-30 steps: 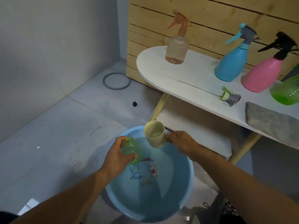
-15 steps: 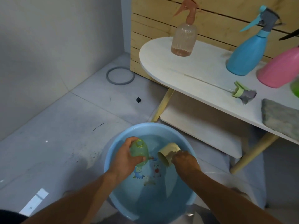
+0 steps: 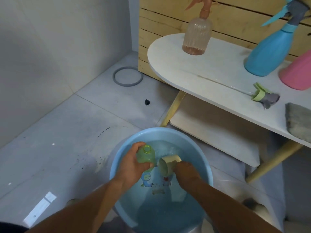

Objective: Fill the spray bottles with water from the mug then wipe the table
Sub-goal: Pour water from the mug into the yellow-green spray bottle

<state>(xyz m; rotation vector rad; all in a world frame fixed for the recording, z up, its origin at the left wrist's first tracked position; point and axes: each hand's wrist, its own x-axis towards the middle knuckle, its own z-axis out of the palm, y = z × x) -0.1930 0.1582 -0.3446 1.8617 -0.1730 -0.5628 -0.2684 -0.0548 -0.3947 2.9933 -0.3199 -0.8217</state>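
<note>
My left hand grips an uncapped green bottle upright over the blue basin of water on the floor. My right hand holds a cream mug tipped on its side, mouth toward the bottle, low in the basin. On the white table stand a clear orange-topped spray bottle, a blue spray bottle and a pink one. A loose green and grey sprayer head lies on the table beside a grey cloth.
A lower shelf sits under the table on slanted wooden legs. A slatted wood panel backs the table. A grey ring and a small black object lie on the tiled floor.
The mug has gone from upright above the basin down into the water, tipped on its side. The green bottle stays in my left hand. The view has shifted lower and closer.
</note>
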